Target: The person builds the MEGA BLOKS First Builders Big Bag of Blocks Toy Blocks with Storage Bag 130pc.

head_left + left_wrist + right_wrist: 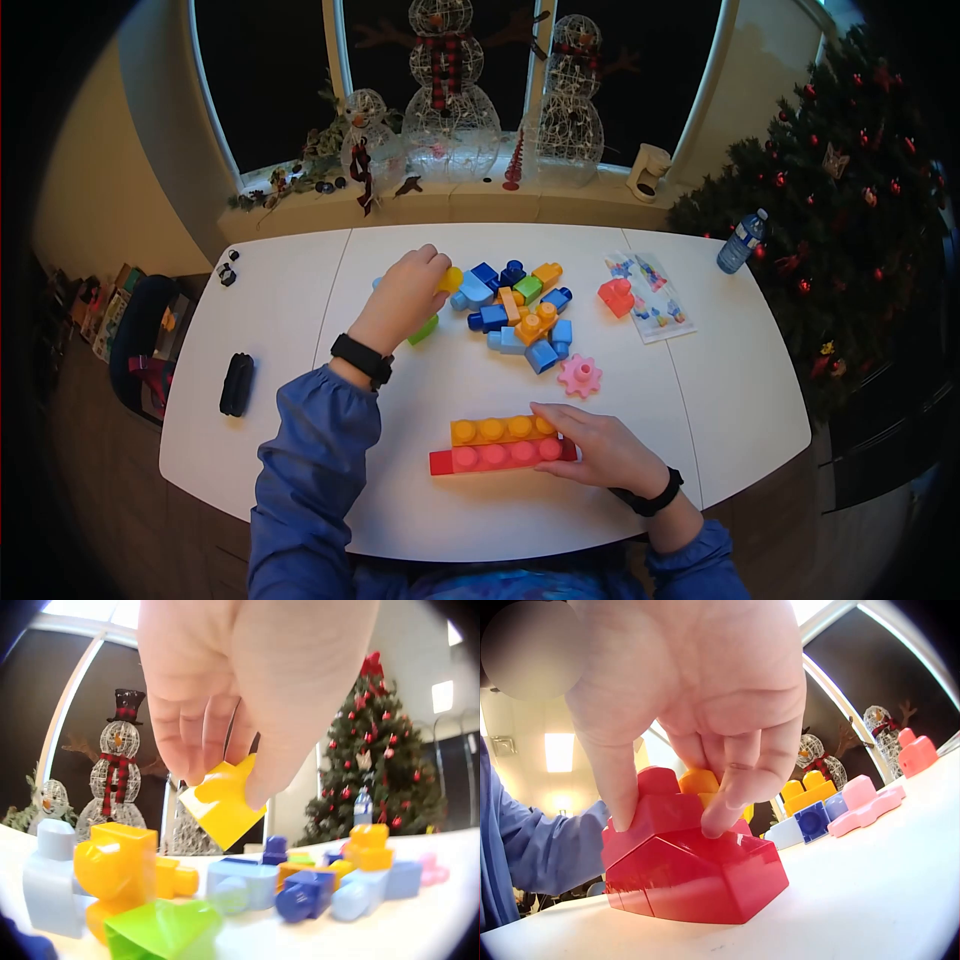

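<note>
In the head view the left hand [405, 293] is over the left side of the block pile, pinching a yellow block [452, 280]. The left wrist view shows that yellow block [225, 804] raised above the table between thumb and fingers, with a green block [161, 930] and an orange block [124, 862] below. The right hand [607, 450] grips the right end of a block assembly near the front: a row of orange studs [492, 430] beside a row of red ones [494, 456], on a darker red base [441, 463]. Its thumb and fingers straddle the red blocks [667, 817] in the right wrist view.
Loose blue, orange and green blocks [528, 288] lie mid-table. A pink gear-shaped block [580, 376], a coral block [617, 297], a printed sheet [655, 310] and a water bottle [742, 241] are to the right. A black case [237, 384] lies at the left.
</note>
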{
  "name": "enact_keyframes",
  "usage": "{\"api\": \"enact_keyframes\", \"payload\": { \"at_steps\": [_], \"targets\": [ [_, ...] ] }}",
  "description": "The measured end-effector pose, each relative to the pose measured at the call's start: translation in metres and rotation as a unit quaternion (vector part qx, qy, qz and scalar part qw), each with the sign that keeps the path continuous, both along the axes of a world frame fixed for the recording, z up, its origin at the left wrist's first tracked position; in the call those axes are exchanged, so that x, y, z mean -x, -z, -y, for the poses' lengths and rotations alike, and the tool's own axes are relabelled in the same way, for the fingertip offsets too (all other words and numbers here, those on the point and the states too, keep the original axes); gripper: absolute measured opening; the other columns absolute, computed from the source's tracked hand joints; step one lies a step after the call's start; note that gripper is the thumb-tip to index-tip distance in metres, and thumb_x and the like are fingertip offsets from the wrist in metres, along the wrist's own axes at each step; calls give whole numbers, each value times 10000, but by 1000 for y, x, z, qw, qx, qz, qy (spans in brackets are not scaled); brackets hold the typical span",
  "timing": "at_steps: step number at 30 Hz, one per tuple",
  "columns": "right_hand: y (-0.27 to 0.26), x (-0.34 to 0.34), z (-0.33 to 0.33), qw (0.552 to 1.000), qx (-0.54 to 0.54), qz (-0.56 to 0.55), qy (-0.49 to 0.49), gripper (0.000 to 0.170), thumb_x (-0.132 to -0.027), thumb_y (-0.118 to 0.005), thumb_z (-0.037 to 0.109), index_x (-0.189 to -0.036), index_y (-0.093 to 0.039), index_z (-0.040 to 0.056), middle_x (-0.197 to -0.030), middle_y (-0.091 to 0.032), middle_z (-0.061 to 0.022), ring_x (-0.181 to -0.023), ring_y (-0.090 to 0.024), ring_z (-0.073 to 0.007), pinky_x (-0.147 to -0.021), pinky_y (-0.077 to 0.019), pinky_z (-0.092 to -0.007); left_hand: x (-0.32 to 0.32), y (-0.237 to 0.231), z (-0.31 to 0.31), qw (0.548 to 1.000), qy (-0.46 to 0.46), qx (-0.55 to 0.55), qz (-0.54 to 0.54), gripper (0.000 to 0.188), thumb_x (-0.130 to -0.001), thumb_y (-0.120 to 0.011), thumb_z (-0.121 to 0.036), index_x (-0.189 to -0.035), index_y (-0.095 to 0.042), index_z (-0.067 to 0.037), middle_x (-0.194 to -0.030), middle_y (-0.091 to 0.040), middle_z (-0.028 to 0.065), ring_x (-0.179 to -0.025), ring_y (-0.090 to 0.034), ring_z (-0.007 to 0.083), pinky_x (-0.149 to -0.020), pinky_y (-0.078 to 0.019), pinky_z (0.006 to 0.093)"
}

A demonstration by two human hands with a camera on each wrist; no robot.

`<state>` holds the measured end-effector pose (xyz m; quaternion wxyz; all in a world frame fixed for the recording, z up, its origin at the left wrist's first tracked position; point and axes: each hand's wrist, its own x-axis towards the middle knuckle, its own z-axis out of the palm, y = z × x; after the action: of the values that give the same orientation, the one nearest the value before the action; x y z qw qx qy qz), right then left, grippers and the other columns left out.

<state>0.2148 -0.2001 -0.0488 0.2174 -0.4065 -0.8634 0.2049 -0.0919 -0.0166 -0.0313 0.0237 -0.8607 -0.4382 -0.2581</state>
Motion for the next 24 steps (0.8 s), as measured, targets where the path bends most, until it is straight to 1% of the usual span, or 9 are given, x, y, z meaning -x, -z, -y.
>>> {"api": "enact_keyframes", "payload": {
  "at_steps": [1, 4, 5, 7, 10, 12, 18, 21, 24],
  "targets": [
    [0, 0, 0, 1000, 5, 0, 2, 752, -855, -855, 359, -1474, -547, 65, -1317, -683, -156, -981, -727, -334, -826, -606, -389, 1, -8, 19, 999, 13, 18, 46, 350, -822, -796, -44, -1143, -657, -24, -1079, -660, 116, -999, -664, 313, -856, -573, 397],
    [-2, 0, 1, 999, 38, 20, -1, 759, -890, -809, 376, -1503, -499, 55, -1410, -629, -172, -1142, -687, -362, -906, -592, -422, 7, -19, 80, 981, 59, 84, 162, 381, -847, -815, -61, -1184, -643, -19, -1110, -654, 116, -996, -670, 296, -850, -583, 368],
    [-2, 0, 0, 999, 37, 21, 2, 759, -889, -809, 377, -1503, -500, 54, -1410, -630, -171, -1140, -688, -361, -904, -593, -422, 10, -18, 97, 973, 77, 115, 186, 389, -857, -817, -64, -1202, -643, -22, -1126, -654, 116, -1007, -672, 283, -858, -591, 355],
    [0, 1, 0, 999, 37, 25, 8, 760, -887, -811, 377, -1501, -502, 53, -1410, -631, -169, -1138, -689, -359, -900, -595, -421, 14, -13, 123, 948, 111, 194, 229, 400, -876, -810, -57, -1240, -647, -28, -1165, -651, 117, -1054, -679, 242, -948, -600, 337],
    [-1, 2, -1, 999, 37, 28, 10, 765, -884, -814, 378, -1503, -501, 56, -1414, -631, -162, -1132, -692, -355, -897, -597, -419, 15, -6, 150, 927, 134, 242, 255, 424, -871, -815, -47, -1262, -650, -32, -1173, -647, 115, -1064, -681, 235, -956, -600, 342],
    [0, 1, -2, 999, 32, 27, 9, 767, -883, -814, 380, -1505, -501, 59, -1416, -631, -157, -1130, -693, -353, -895, -597, -417, 15, -1, 157, 925, 144, 247, 252, 435, -867, -816, -39, -1269, -650, -32, -1171, -647, 115, -1070, -681, 235, -954, -601, 345],
    [3, 0, -3, 999, 22, 23, 8, 774, -879, -817, 379, -1509, -499, 62, -1417, -632, -148, -1126, -694, -348, -885, -598, -413, 17, 5, 156, 927, 121, 234, 266, 412, -877, -801, -26, -1256, -640, -26, -1179, -647, 116, -1064, -687, 239, -957, -605, 351],
    [3, 0, -3, 999, 23, 22, 7, 776, -880, -816, 381, -1512, -497, 62, -1418, -631, -148, -1128, -693, -348, -886, -596, -413, 19, 16, 136, 933, 77, 215, 278, 369, -896, -768, -34, -1237, -629, -18, -1155, -648, 125, -1050, -693, 253, -941, -607, 347],
    [4, 0, -3, 1000, 20, 16, 3, 774, -883, -813, 386, -1512, -498, 61, -1419, -631, -149, -1130, -693, -349, -894, -594, -413, 29, 39, 107, 947, 3, 206, 245, 347, -899, -767, -44, -1213, -620, -11, -1162, -641, 123, -1067, -696, 243, -940, -605, 339]
  ]
}}
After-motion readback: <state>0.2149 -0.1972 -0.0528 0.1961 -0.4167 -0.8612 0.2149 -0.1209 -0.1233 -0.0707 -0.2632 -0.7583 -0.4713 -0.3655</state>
